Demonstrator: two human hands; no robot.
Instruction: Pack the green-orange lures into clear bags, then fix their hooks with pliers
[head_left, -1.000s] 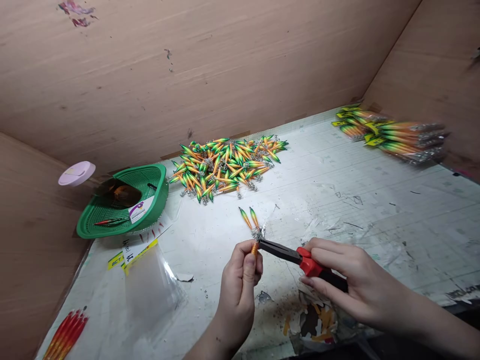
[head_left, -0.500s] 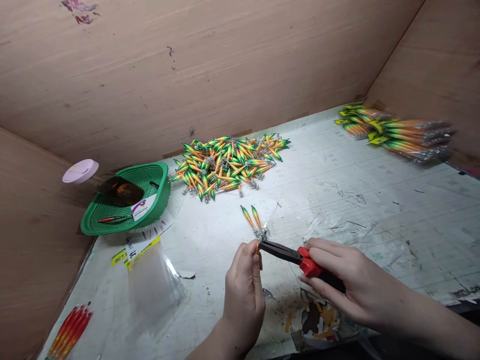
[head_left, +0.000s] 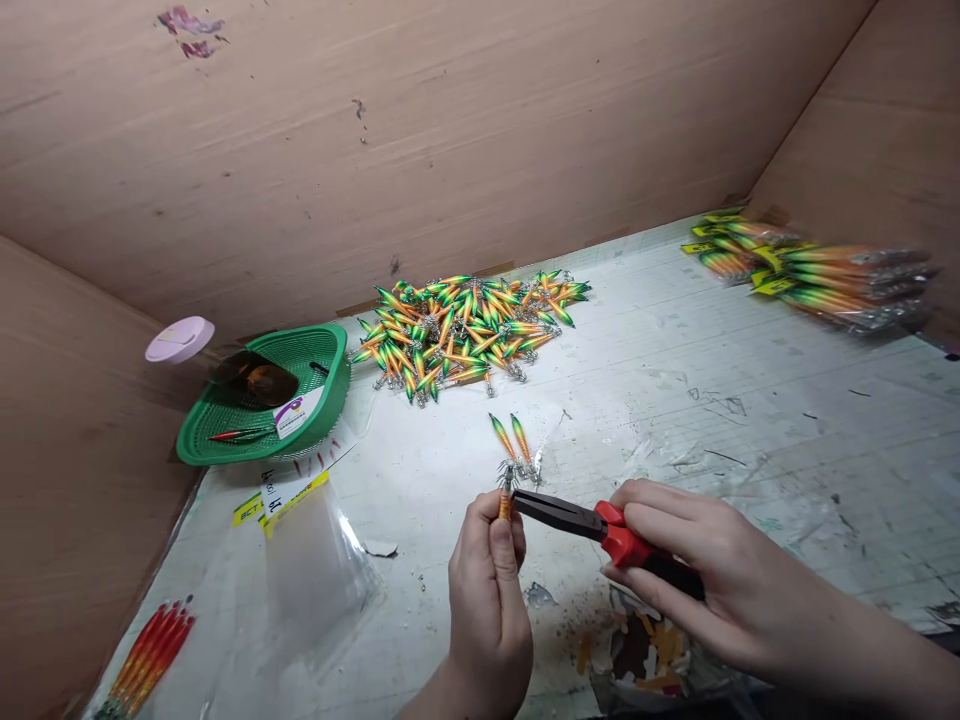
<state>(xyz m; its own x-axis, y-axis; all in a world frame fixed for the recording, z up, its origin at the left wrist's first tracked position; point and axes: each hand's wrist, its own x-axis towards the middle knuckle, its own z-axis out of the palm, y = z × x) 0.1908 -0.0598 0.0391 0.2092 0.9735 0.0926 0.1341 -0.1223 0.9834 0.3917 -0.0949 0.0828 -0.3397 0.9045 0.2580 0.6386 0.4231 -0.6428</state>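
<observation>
Between its thumb and fingers my left hand [head_left: 491, 590] pinches a fishing lure [head_left: 506, 500], its orange body partly hidden and its spiky hook crown pointing up. My right hand [head_left: 697, 560] is closed around red-and-black pliers [head_left: 559, 513]. Their dark jaws reach left to the lure just below its hooks; whether they grip it I cannot tell. Just beyond lie two loose green-and-orange lures [head_left: 519, 440] with their hooks toward me. Farther back a large pile of matching lures [head_left: 465, 330] is heaped by the wall.
A green basket [head_left: 341, 385] holding a brown item stands at left, near a pink lid [head_left: 180, 340]. Clear plastic bags [head_left: 311, 570] and red-orange lures [head_left: 154, 645] lie at front left. Packaged lures [head_left: 847, 275] are stacked at far right. Paper scraps [head_left: 649, 645] lie near the front edge.
The lure in my left hand has turned more upright, showing its hook crown and orange body. The pliers' tips have shifted slightly left and down. The whole view has moved a little.
</observation>
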